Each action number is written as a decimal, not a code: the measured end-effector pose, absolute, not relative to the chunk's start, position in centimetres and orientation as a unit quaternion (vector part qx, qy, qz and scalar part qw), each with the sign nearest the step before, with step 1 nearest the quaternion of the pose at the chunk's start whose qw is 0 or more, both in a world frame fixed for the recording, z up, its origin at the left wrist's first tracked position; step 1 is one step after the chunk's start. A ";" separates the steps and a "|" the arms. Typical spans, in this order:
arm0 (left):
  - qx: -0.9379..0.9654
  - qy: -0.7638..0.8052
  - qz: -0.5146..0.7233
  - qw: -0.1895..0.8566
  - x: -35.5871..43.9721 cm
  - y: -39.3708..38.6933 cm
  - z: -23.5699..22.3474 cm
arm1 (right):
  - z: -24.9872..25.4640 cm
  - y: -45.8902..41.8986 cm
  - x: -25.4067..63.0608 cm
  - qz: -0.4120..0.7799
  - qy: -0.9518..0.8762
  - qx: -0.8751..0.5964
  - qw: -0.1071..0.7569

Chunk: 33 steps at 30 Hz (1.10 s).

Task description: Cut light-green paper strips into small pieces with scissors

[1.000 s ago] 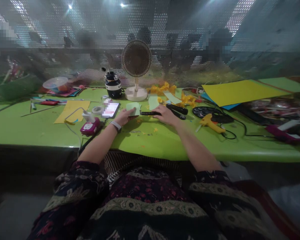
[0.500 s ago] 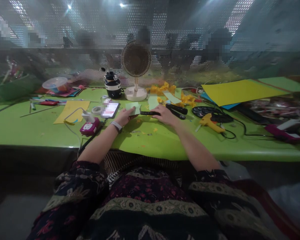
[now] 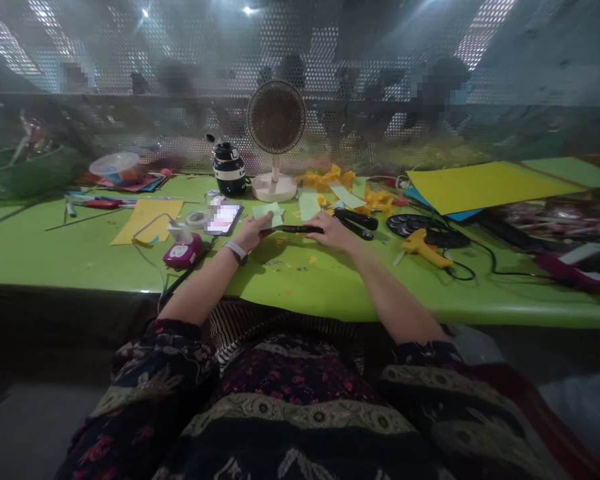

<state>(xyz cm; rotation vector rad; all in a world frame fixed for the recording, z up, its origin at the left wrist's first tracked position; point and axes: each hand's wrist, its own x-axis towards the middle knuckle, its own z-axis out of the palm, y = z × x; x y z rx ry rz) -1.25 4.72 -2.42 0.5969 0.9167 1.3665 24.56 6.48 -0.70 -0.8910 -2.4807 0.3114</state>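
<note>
Pale green paper [image 3: 275, 212] is pinched in my left hand [image 3: 251, 233], fingers closed, just above the green table. My right hand [image 3: 329, 232] is closed around the end of a slim black tool [image 3: 297, 229]. The tool points left, and its far end meets the lower edge of the paper by my left fingers. Its kind is too small to make out. Another pale green paper piece [image 3: 309, 205] lies behind my right hand. A black stapler-like tool [image 3: 355, 220] rests just right of that hand.
Behind stand a white fan [image 3: 275, 189] and a black bottle [image 3: 229, 173]. Left are a phone [image 3: 224, 220], a tape roll [image 3: 197, 219], and a purple power block [image 3: 183, 252] with cables. Right lie a yellow glue gun [image 3: 425, 248], a black palette [image 3: 400, 225] and yellow sheets [image 3: 480, 183].
The black tool's left end has moved further in against the paper in my left hand. Everything has shifted slightly right in view as the camera turned; both hands stay nearly in place.
</note>
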 end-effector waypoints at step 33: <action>0.319 0.423 0.565 0.633 -2.0 5.1 -2.7 | -0.9 6.9 24.8 0.117 -0.911 -0.330 0.218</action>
